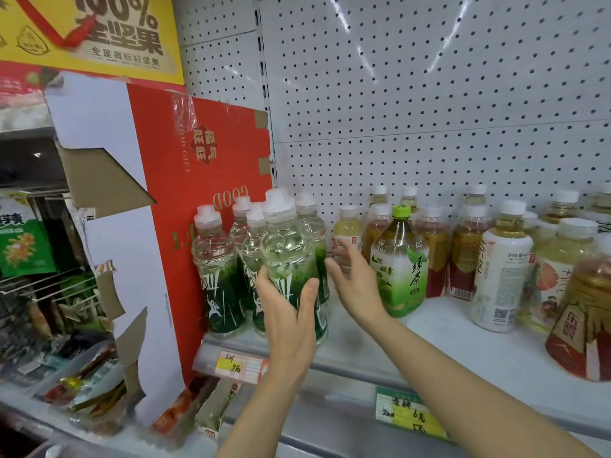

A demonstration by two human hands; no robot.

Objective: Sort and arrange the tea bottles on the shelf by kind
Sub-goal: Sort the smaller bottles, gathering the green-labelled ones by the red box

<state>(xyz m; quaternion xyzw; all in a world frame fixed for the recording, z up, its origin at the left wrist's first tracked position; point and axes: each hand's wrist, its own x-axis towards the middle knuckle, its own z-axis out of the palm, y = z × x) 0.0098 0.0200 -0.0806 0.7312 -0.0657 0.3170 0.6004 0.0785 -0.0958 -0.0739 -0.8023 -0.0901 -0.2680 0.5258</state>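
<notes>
Several clear bottles with dark green labels (216, 269) stand grouped at the left end of the white shelf (439, 328). My left hand (289, 322) grips the front one, a dark-green-label bottle (287, 249), at its lower half. My right hand (350, 276) is spread with fingers apart just right of that group, holding nothing. A light green tea bottle with a green cap (401, 262) stands right beside my right hand. Behind and to the right are amber tea bottles with red labels (436, 256) and pale yellow bottles with white labels (502, 269).
A red and white cardboard panel (185, 206) leans against the shelf's left end. Snack packets (26, 246) hang and lie in the bay to the left. Price tags (238, 365) line the shelf's front edge. A large amber bottle (585, 322) stands at the far right front.
</notes>
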